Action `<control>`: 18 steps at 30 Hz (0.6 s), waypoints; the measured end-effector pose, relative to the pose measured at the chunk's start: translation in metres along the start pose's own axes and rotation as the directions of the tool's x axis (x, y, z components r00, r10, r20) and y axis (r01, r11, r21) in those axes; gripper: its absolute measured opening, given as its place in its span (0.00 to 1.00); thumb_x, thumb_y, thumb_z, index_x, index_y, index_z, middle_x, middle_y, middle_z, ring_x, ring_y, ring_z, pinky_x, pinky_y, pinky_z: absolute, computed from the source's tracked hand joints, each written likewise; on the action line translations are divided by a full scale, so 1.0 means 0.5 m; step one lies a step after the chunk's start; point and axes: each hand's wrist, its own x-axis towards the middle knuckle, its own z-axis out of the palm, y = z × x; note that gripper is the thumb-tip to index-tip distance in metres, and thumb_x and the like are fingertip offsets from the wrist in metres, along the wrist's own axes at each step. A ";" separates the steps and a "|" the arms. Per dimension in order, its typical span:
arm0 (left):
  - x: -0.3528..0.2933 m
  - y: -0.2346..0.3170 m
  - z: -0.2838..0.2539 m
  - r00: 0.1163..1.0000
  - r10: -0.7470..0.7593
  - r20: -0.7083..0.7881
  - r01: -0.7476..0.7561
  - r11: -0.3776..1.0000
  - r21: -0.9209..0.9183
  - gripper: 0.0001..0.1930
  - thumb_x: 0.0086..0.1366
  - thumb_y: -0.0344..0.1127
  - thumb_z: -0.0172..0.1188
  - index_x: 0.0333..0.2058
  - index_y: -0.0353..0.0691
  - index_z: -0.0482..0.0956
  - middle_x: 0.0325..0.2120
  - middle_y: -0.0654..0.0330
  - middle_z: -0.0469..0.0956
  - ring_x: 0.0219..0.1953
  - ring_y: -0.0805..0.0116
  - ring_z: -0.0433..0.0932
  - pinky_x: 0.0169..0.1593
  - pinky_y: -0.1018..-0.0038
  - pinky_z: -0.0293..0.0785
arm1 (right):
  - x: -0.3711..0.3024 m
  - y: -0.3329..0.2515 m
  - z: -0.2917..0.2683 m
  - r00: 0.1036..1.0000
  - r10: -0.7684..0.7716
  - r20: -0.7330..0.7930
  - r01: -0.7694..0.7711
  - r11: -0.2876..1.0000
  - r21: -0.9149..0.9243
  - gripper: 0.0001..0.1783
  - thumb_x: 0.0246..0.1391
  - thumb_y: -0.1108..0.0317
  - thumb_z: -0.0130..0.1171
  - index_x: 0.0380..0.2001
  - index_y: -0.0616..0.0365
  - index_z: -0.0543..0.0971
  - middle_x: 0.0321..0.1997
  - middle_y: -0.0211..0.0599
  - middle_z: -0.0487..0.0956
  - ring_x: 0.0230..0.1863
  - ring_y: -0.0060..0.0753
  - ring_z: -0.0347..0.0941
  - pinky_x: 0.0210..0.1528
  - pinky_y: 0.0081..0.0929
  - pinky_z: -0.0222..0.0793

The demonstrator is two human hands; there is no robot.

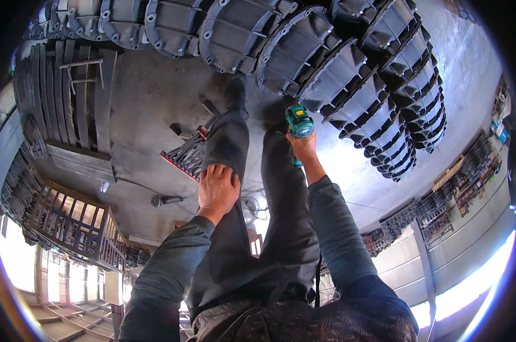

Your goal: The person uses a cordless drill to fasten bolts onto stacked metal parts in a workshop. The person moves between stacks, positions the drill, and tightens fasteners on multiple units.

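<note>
My right hand (304,147) is closed round the grip of a green cordless drill (299,121) with a yellow patch on its body. The drill is beside my right knee, close to a row of dark ribbed metal castings (335,77) with bolt holes along their flanges. Its front end is hidden from me. My left hand (218,188) holds nothing and lies on my left thigh, fingers spread over the dark trousers (226,151).
Castings curve across the far side and down the right. Left of my leg stands a red-edged rack of dark bars (185,157). Further left are a slatted metal stack (70,97) and a barred crate (75,225). A grinder-like tool (165,200) with a cord lies on the floor.
</note>
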 end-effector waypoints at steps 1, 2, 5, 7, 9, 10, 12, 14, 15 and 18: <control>-0.001 -0.001 0.000 1.000 -0.002 0.018 0.002 1.000 0.005 0.11 0.67 0.43 0.61 0.35 0.41 0.83 0.41 0.58 0.81 0.52 0.55 0.75 0.54 0.55 0.71 | 0.001 0.001 0.001 0.999 -0.036 0.001 0.036 0.999 -0.020 0.23 0.43 0.59 0.78 0.38 0.65 0.85 0.37 0.54 0.87 0.40 0.56 0.86 0.45 0.45 0.80; -0.001 -0.001 -0.001 1.000 0.008 0.000 -0.008 1.000 0.009 0.11 0.67 0.43 0.61 0.35 0.41 0.83 0.41 0.58 0.81 0.52 0.55 0.75 0.54 0.55 0.71 | 0.001 0.001 0.001 0.999 -0.042 -0.002 0.041 0.998 -0.042 0.23 0.43 0.59 0.78 0.38 0.66 0.85 0.37 0.55 0.87 0.40 0.56 0.86 0.46 0.45 0.79; -0.003 -0.002 -0.004 1.000 0.021 0.000 -0.021 0.999 0.031 0.11 0.67 0.43 0.61 0.36 0.41 0.83 0.41 0.58 0.81 0.52 0.55 0.75 0.54 0.55 0.71 | -0.002 -0.004 0.000 1.000 0.006 0.000 -0.006 0.999 -0.051 0.25 0.43 0.59 0.78 0.39 0.66 0.85 0.38 0.55 0.87 0.42 0.56 0.86 0.47 0.45 0.79; -0.004 0.000 -0.004 1.000 0.019 0.014 -0.020 0.999 0.045 0.11 0.67 0.43 0.61 0.37 0.41 0.84 0.42 0.58 0.81 0.52 0.56 0.75 0.54 0.55 0.71 | -0.004 -0.009 -0.003 0.999 0.035 0.015 -0.034 0.998 -0.045 0.26 0.43 0.58 0.78 0.41 0.66 0.85 0.39 0.56 0.87 0.43 0.56 0.86 0.48 0.45 0.79; -0.005 0.001 -0.004 1.000 0.017 0.023 -0.018 0.999 0.044 0.12 0.67 0.43 0.61 0.37 0.41 0.84 0.42 0.58 0.81 0.52 0.56 0.75 0.55 0.56 0.71 | -0.007 -0.016 -0.006 0.998 0.043 0.045 -0.041 0.998 -0.044 0.27 0.43 0.58 0.78 0.42 0.66 0.84 0.40 0.56 0.87 0.44 0.56 0.86 0.49 0.45 0.79; -0.007 0.001 -0.003 0.999 0.015 0.031 -0.016 0.999 0.046 0.12 0.67 0.43 0.61 0.37 0.41 0.84 0.42 0.58 0.81 0.52 0.56 0.75 0.55 0.56 0.71 | -0.009 -0.020 -0.007 0.998 0.050 0.041 -0.048 0.998 -0.041 0.27 0.43 0.57 0.78 0.42 0.66 0.84 0.40 0.56 0.87 0.45 0.56 0.86 0.49 0.46 0.79; -0.008 0.001 0.000 0.999 0.014 0.042 -0.016 0.998 0.054 0.12 0.67 0.43 0.61 0.38 0.41 0.84 0.42 0.59 0.81 0.52 0.56 0.75 0.55 0.56 0.71 | -0.012 -0.029 -0.007 0.998 0.060 0.032 -0.059 0.998 -0.033 0.28 0.44 0.57 0.78 0.43 0.66 0.84 0.41 0.56 0.87 0.46 0.57 0.85 0.50 0.47 0.79; -0.008 0.000 0.004 0.998 0.010 0.056 -0.014 0.998 0.067 0.12 0.68 0.43 0.60 0.38 0.41 0.84 0.43 0.59 0.81 0.52 0.56 0.75 0.56 0.56 0.71 | -0.017 -0.034 -0.009 0.999 -0.031 -0.033 0.028 0.996 -0.090 0.25 0.45 0.58 0.76 0.43 0.63 0.84 0.37 0.53 0.87 0.40 0.55 0.85 0.46 0.45 0.79; -0.010 -0.001 0.005 0.997 0.007 0.072 -0.013 0.997 0.074 0.13 0.68 0.43 0.60 0.39 0.40 0.84 0.43 0.59 0.81 0.53 0.56 0.75 0.56 0.56 0.71 | -0.024 -0.033 -0.010 0.998 -0.039 -0.056 0.032 0.991 -0.128 0.24 0.46 0.58 0.75 0.44 0.62 0.84 0.35 0.51 0.87 0.37 0.54 0.85 0.45 0.44 0.79; -0.018 -0.005 -0.003 0.997 0.010 0.076 -0.015 0.998 0.061 0.13 0.68 0.43 0.60 0.41 0.40 0.84 0.46 0.59 0.81 0.54 0.55 0.75 0.58 0.55 0.71 | -0.048 -0.015 -0.035 0.952 -0.296 -0.072 0.286 0.950 -0.125 0.25 0.47 0.56 0.75 0.45 0.60 0.84 0.37 0.54 0.86 0.41 0.59 0.84 0.48 0.46 0.79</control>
